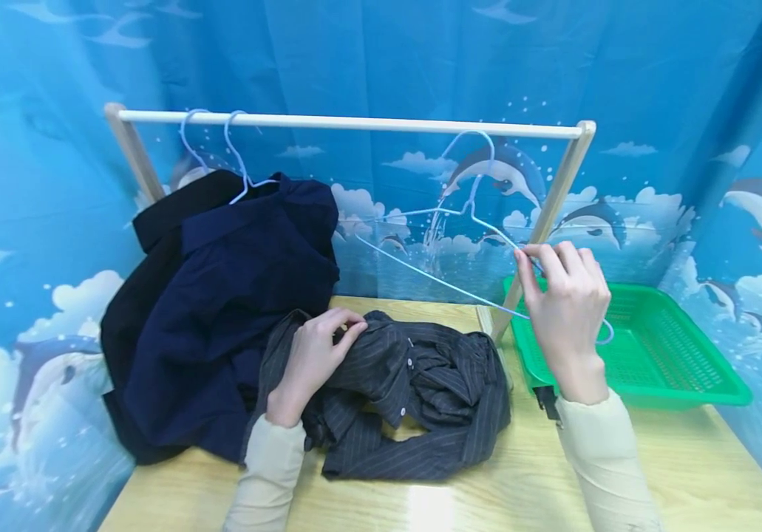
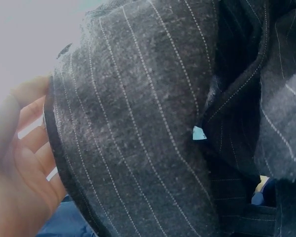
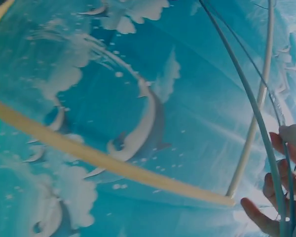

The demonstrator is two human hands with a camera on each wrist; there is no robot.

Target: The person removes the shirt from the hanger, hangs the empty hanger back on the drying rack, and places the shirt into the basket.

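Observation:
In the head view a dark grey pinstriped shirt point(image 1: 381, 362) with small white buttons lies crumpled on the table. My left hand point(image 1: 317, 347) pinches the shirt at its upper left part; in the left wrist view the striped cloth point(image 2: 133, 123) hangs from the thumb and fingers along one edge. Higher on the right, my right hand point(image 1: 570, 299) pinches one shoulder of a thin pale blue wire hanger point(image 1: 443, 283). This hanger bears no garment, and its hook overlaps the rail in the head view. The hanger's wire point(image 3: 259, 116) also runs past the right fingers in the right wrist view.
A wooden rack with a white rail point(image 1: 354, 123) stands across the table point(image 1: 520, 473). On its left side hang a navy garment point(image 1: 241, 273) and a black one point(image 1: 144, 310) on blue hangers. A green basket point(image 1: 693, 384) sits at the right, behind my right wrist.

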